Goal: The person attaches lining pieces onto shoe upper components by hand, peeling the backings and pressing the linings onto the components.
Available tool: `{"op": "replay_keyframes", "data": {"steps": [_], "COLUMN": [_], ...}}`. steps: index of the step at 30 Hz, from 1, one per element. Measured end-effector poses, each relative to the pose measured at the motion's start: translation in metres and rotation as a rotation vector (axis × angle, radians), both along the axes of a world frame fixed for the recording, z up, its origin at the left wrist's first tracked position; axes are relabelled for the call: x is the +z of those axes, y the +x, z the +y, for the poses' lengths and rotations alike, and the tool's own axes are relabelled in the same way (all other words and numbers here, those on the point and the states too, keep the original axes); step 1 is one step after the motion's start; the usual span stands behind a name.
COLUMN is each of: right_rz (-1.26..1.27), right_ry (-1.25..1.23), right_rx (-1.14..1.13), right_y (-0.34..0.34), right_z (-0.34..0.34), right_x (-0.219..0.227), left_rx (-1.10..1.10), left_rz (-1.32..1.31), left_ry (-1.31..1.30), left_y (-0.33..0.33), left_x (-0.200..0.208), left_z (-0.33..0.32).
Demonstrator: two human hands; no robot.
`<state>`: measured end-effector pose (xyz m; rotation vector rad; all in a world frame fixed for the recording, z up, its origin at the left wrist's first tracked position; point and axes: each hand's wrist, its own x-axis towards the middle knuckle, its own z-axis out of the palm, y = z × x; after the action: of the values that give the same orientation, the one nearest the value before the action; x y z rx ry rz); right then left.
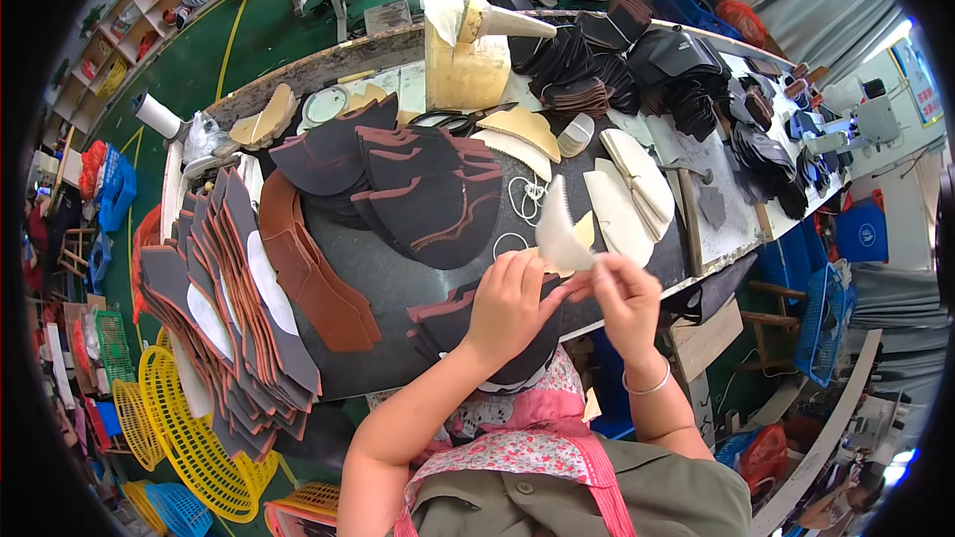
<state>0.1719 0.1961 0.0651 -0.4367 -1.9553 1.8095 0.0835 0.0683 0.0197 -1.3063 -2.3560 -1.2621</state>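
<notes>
My right hand [625,300] has thumb and fingers pinched at the lower corner of a white curved piece with a serrated edge [557,224], which stands up blurred above the table's front edge. Close beside it, my left hand [514,306] is closed, its thumb reaching towards the right fingertips; what it holds is hidden. Beneath the left hand lie black cut pieces with brown edges [438,316], partly over my lap. Further in sits a larger pile of similar black pieces [428,204]. White pads [629,189] and beige curved pieces [522,127] lie beyond my hands.
Brown leather pieces [313,273] and a fanned stack of dark pieces [234,303] lie at left. A cream block [463,70] stands at the back, with scissors [453,120] near its foot. White cord [524,197] lies mid-table. Yellow baskets [189,433] stand lower left.
</notes>
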Motion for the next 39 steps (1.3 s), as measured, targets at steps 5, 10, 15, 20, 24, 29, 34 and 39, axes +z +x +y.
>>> {"op": "replay_keyframes", "data": {"steps": [5,10,15,20,24,29,34,39], "right_rz": [-0.040,0.014,0.006,0.079,0.159,0.151,-0.358,-0.149], "right_ry": [0.317,0.315,0.181,0.005,-0.842,-0.939,0.070,0.706], "right_rx": [0.270,0.430,0.586,0.614,0.336,0.385,0.356,0.415], "right_y": [0.002,0.000,0.002,0.002,0.008,0.015,0.028,0.027], "right_z": [-0.012,-0.013,-0.020,-0.026,-0.027,-0.015,0.026,0.009], "right_x": [0.026,0.023,0.020,0.010,-0.005,-0.023,-0.011,0.016], "left_rx": [-0.128,-0.244,-0.541,-0.697,-0.579,-0.639,-0.363,-0.251], "left_rz": [0.043,-0.230,-0.699,-1.168,-1.709,-1.745,-1.500,-0.971], "left_ry": [0.106,0.125,0.072,0.310,0.822,0.851,0.652,0.264], "left_y": [0.006,0.015,-0.005,-0.003,-0.001,0.000,-0.011,0.006], "left_x": [0.027,0.049,0.056,0.020,0.015,0.006,0.008,0.020], "left_z": [-0.027,-0.049,-0.068,-0.075,-0.075,-0.085,-0.106,-0.098]}}
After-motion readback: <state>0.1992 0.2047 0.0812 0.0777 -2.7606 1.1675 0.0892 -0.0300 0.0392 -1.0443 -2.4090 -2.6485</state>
